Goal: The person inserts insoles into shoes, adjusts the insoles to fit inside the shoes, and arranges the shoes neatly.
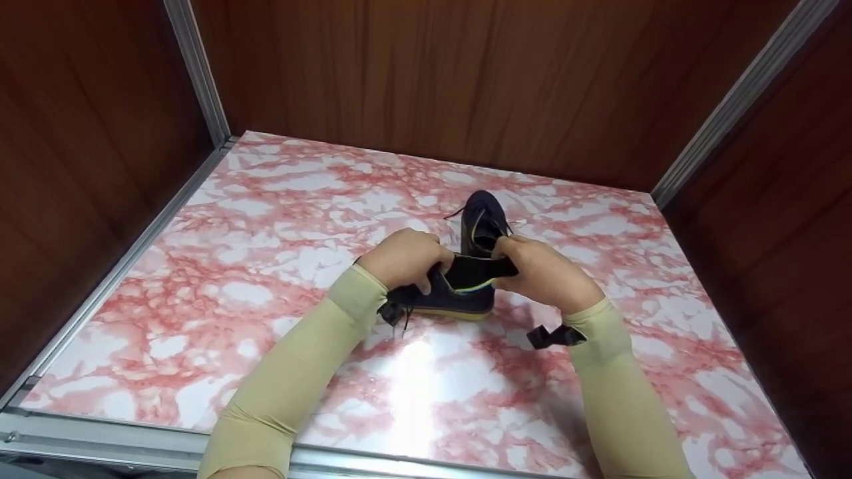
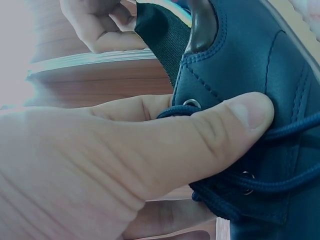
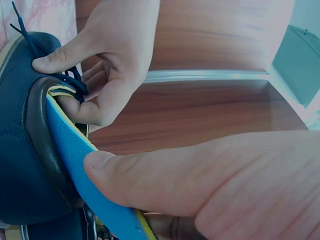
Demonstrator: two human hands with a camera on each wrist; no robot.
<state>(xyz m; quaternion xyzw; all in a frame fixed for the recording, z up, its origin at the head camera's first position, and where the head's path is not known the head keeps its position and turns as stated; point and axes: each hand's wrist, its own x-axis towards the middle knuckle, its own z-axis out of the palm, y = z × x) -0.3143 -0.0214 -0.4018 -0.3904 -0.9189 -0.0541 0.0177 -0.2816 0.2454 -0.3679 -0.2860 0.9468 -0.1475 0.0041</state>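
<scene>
A dark navy lace-up shoe (image 1: 459, 303) lies sideways near the middle of the surface, toe to the left. My left hand (image 1: 406, 259) grips its front, thumb on the upper beside the laces, as the left wrist view shows. In the right wrist view, a left finger reaches inside the shoe's opening. An insole (image 3: 75, 145), blue underneath with a yellow edge and black on top, sticks up out of that opening. Its raised end is pinched between the thumb and fingers of my right hand (image 1: 546, 273). The front part of the insole is hidden inside the shoe.
Just behind stands a matching shoe (image 1: 479, 206), toe pointing away, laces loose. Both rest on a red-and-white marbled tabletop (image 1: 299, 173). Brown wood-grain panels (image 1: 432, 80) with metal corner posts enclose the back and sides; a metal rail (image 1: 386, 462) runs along the front.
</scene>
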